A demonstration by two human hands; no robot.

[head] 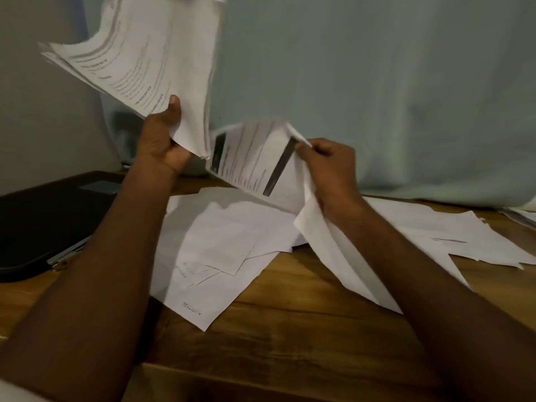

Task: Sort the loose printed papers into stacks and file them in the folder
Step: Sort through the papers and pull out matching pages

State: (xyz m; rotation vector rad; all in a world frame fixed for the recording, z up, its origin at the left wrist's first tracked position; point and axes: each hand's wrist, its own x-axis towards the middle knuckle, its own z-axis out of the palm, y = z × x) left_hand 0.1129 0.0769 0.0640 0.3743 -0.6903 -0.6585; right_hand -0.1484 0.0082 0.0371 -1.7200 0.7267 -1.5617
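My left hand (162, 137) grips the lower edge of a stack of printed papers (150, 53), raised high at the upper left, with the thumb on the top sheet. My right hand (327, 166) pinches a printed sheet with dark bars (255, 161), lifted and tilted above the table; a blank sheet (333, 245) hangs down under that wrist. Loose white papers (220, 239) lie scattered on the wooden table (290, 329) between my forearms. A black folder (49, 216) lies flat at the left, with paper edges showing beneath it.
More loose sheets (452, 233) spread across the table at the right. A pale cloth curtain (377, 91) hangs behind the table, and a grey wall is at the left. A dark rounded object (124, 132) sits behind the raised stack.
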